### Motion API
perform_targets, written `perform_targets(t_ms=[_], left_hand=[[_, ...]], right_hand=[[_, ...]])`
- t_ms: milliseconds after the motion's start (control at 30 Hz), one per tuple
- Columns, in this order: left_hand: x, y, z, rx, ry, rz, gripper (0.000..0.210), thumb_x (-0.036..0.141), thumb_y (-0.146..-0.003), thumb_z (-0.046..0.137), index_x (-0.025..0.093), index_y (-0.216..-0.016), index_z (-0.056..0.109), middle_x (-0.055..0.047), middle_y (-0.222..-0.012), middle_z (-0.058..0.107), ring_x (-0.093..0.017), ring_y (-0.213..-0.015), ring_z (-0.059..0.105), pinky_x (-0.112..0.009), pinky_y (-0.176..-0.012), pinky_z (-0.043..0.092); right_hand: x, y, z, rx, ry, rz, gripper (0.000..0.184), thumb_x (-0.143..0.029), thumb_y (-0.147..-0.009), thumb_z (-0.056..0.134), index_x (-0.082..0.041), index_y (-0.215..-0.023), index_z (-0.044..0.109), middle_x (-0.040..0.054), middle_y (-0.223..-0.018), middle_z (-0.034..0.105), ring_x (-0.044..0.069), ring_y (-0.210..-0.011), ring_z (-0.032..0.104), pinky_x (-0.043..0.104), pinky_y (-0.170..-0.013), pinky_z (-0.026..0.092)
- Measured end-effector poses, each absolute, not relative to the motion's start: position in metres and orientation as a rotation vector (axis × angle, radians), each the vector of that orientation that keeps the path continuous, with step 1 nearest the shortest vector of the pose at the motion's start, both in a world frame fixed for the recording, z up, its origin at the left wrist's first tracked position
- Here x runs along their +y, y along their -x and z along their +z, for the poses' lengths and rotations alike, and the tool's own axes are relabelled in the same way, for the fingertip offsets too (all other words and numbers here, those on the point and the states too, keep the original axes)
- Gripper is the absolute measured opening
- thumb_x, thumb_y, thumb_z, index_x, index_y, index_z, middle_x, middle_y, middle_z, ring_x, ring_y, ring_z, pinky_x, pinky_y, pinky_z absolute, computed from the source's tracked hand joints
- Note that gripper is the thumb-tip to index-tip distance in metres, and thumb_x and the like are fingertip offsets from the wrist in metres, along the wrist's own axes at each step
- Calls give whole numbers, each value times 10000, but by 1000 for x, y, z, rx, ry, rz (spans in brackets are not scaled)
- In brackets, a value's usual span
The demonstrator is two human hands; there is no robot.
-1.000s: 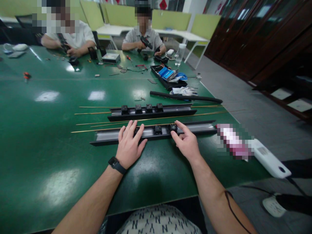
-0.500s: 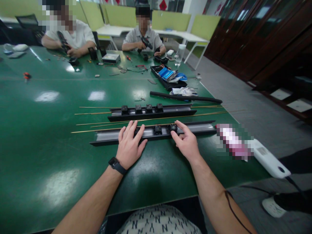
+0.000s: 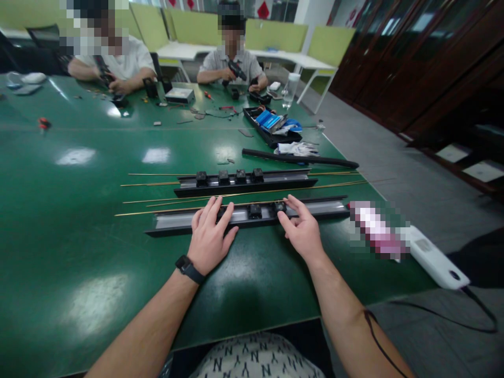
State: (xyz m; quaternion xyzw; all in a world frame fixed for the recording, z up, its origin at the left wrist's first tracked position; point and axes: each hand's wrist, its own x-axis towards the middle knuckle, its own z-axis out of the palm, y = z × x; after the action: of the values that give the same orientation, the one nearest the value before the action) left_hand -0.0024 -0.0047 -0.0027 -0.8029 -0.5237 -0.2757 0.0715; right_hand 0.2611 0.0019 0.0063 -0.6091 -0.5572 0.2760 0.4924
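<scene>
A long black channel [image 3: 181, 219] with a pale inner strip lies before me on the green table. My left hand [image 3: 209, 231] rests over its left half with fingers spread, partly covering a small black block inside. Another black block [image 3: 255, 211] sits in the channel between my hands. At the right, my right hand [image 3: 301, 226] has thumb and forefinger at the front and back of a third black block [image 3: 280, 207]. Thin brass-coloured rods [image 3: 157, 201] lie just behind this channel. Farther back, a second black channel [image 3: 246, 187] holds several similar blocks.
Behind the channels are a black strip [image 3: 299, 157], white gloves [image 3: 298, 149] and a black tray [image 3: 271, 137] with blue items. A white power strip [image 3: 437, 257] lies at the right edge. Two people sit across the table, one holding a power drill [image 3: 237, 70].
My right hand has shifted very slightly rightward at the block. My left hand stays in place. At the lower right, a foot has left the view.
</scene>
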Motion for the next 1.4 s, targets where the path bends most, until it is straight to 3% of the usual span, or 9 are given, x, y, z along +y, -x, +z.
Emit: perform_targets(t_ms=[700, 1400], left_hand=[[-1, 5, -7, -1477, 2485, -929, 631, 330, -985, 615, 185, -1571, 433, -210, -1665, 362, -368, -1587, 289, -559, -1232, 398], [1, 6, -10, -1471, 2483, -987, 715, 322, -977, 615, 276, -1632, 333, -169, -1673, 374, -386, -1566, 333, -598, -1200, 436]], right_hand=[[3, -262, 3, -1309, 1453, 647, 663, -492, -898, 724, -204, -1468, 543, 168, -1432, 660, 53, -460, 507, 266, -423, 491], [1, -260, 5, -1313, 1426, 685, 626, -512, -928, 687, -187, -1453, 583, 184, -1424, 663, 63, -487, 514, 244, -415, 488]])
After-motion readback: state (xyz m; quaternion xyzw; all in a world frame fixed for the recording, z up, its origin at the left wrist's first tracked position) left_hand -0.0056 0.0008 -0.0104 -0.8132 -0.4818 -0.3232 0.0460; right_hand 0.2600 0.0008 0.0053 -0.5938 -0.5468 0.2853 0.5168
